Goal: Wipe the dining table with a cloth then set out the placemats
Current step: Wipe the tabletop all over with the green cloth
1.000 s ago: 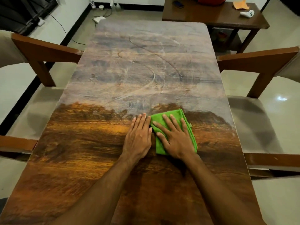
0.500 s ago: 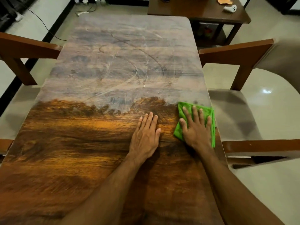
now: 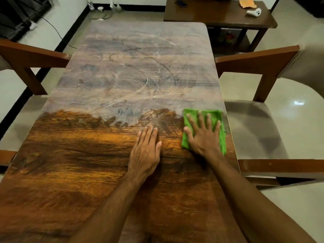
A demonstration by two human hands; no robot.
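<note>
Dust covers the far half of the table (image 3: pixel 133 67), and the near half shines. Our right hand (image 3: pixel 204 135) lies flat and open on the green cloth (image 3: pixel 221 137), pressing it down. The cloth has slid from the middle of the table to its right edge. Our left hand (image 3: pixel 144 151) rests open on the table, holding nothing. We think one strip is now clean. We see no placemats on the table yet.

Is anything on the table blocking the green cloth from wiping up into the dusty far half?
Nothing visible does. The green cloth lies under the right hand by the right edge, and the hazy far half of the dining table is bare.
</note>
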